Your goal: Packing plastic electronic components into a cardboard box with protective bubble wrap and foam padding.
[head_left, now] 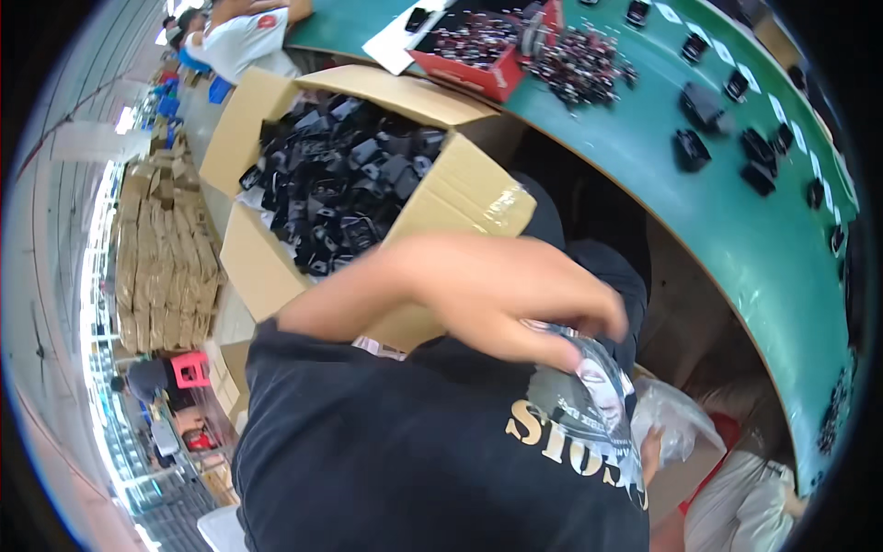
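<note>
Right of box: left hand half-curled, right hand by bag; cannot tell grips. Snagged flap could spill parts.

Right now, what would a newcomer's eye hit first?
The open carton of black parts, upper left of centre. Then the red box and heap of small parts on the green table, at the top. The blurred left hand is mid-picture, before the black shirt.
</note>
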The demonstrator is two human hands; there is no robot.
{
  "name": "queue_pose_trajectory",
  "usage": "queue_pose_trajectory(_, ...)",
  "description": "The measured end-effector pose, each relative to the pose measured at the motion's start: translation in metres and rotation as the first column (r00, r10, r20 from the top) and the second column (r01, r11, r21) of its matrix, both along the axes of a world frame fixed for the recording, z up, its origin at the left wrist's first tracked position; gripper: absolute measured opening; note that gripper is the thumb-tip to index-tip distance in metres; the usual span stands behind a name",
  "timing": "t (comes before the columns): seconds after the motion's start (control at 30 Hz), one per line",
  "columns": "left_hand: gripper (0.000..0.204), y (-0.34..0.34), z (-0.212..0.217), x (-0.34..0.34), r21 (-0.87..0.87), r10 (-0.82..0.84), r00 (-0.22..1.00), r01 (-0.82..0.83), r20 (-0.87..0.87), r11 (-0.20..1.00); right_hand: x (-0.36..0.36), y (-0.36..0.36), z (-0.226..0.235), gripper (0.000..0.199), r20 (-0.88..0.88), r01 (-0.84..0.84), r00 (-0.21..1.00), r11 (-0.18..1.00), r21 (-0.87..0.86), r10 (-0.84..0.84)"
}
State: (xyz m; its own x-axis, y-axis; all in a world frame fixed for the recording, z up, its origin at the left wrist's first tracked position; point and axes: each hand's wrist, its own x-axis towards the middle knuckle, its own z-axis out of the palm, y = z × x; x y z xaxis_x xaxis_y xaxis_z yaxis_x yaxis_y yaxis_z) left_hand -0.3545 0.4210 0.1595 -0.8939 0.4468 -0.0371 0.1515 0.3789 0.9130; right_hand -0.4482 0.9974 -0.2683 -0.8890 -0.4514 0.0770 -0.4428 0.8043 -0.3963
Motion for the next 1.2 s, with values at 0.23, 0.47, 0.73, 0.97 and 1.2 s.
queue_pose_trajectory(0.23, 0.025, -0.177, -0.023, 0.207, -0.063, 0.994, 0.111, -0.992, 0.003, 0.111, -0.122, -0.107, 0.180, 0.024, 0.306, -0.342, 0.905, 0.933, 0.109, 0.296)
queue_pose_trajectory(0.47, 0.074, -0.160, -0.068, 0.266, -0.471, 0.943, -0.242, -0.820, -0.227, -0.324, 0.003, -0.558, 0.358, 0.050, 0.023, -0.835, 0.258, 0.235, -0.498, 0.966)
queue_pose_trajectory(0.73, 0.094, -0.036, -0.093, 0.221, -0.720, 0.966, -0.029, -0.660, -0.257, -0.212, 0.066, -0.696, 0.336, 0.102, 0.179, -0.966, 0.081, 0.033, 0.256, 0.980)
queue_pose_trajectory(0.97, 0.096, -0.049, -0.091, 0.197, -0.837, 0.982, -0.091, -0.513, -0.168, -0.191, 0.068, -0.719, 0.329, 0.109, 0.193, -0.970, -0.069, -0.112, 0.217, 0.979)
queue_pose_trajectory(1.2, 0.096, -0.041, -0.097, 0.193, -0.783, 0.970, -0.213, -0.581, -0.117, -0.221, 0.061, -0.717, 0.323, 0.103, 0.178, -0.989, -0.132, -0.142, 0.046, 0.975)
